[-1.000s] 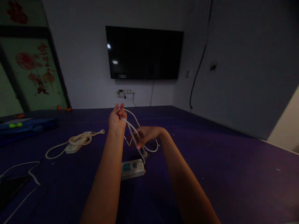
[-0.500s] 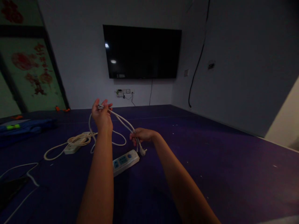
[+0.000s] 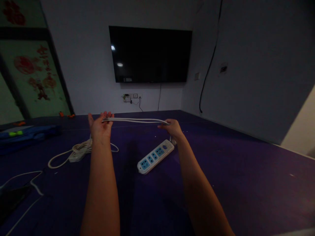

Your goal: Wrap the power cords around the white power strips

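Observation:
A doubled white power cord point(image 3: 135, 120) stretches nearly level between my two hands. My left hand point(image 3: 100, 126) pinches one end of the span, some fingers raised. At the other end my right hand point(image 3: 173, 127) is closed round the cord. Below and left of the right hand is the white power strip point(image 3: 156, 156) with blue sockets, lying slanted. Its plug is mostly hidden behind my right wrist. A loop of cord hangs behind my left forearm, close to a second white power strip point(image 3: 78, 155) with a coiled cord on top.
Blue cloth point(image 3: 36, 132) lies at the left with a bright green item point(image 3: 15, 133) on it. A thin white cable point(image 3: 36, 188) runs beside a dark flat object point(image 3: 12, 200). The purple surface point(image 3: 233, 173) reaches the wall, where a television point(image 3: 151, 55) hangs.
My right hand has moved right and up, pulling the doubled cord straight. My left hand has shifted slightly left and down. The power strip has shifted right, and more of it shows.

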A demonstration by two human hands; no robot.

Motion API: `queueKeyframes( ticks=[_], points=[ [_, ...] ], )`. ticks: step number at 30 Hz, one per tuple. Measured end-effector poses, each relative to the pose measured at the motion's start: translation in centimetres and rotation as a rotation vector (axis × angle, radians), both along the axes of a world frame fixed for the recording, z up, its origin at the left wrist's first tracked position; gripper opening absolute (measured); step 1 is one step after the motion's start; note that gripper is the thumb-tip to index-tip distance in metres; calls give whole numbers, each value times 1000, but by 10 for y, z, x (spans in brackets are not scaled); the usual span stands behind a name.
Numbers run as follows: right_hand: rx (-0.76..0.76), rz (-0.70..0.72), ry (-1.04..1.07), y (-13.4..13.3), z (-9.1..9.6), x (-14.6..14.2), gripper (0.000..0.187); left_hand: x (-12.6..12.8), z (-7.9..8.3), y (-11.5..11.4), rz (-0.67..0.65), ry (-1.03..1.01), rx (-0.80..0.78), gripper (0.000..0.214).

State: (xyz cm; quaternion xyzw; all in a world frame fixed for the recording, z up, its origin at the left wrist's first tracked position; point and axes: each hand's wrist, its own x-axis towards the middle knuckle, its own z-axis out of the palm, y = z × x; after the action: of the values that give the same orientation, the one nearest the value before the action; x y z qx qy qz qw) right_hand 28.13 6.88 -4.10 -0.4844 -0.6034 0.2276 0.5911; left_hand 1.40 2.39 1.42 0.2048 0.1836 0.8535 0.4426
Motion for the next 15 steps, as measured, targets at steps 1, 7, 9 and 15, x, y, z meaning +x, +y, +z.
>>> queueKeyframes(
  ticks=[1, 7, 9, 15],
  points=[
    [72, -122, 7, -1, 3, 6, 31, 1, 1, -1, -11, -8, -5, 74],
    [454, -802, 192, -23, 19, 47, 20, -5, 6, -7, 104, -44, 26, 81],
    [545, -976, 277, -29, 20, 61, 20, -13, 8, -9, 153, -51, 50, 79],
    [587, -998, 669, -16, 16, 90, 26, -30, 0, 1, 145, -50, -27, 77]
  ],
)
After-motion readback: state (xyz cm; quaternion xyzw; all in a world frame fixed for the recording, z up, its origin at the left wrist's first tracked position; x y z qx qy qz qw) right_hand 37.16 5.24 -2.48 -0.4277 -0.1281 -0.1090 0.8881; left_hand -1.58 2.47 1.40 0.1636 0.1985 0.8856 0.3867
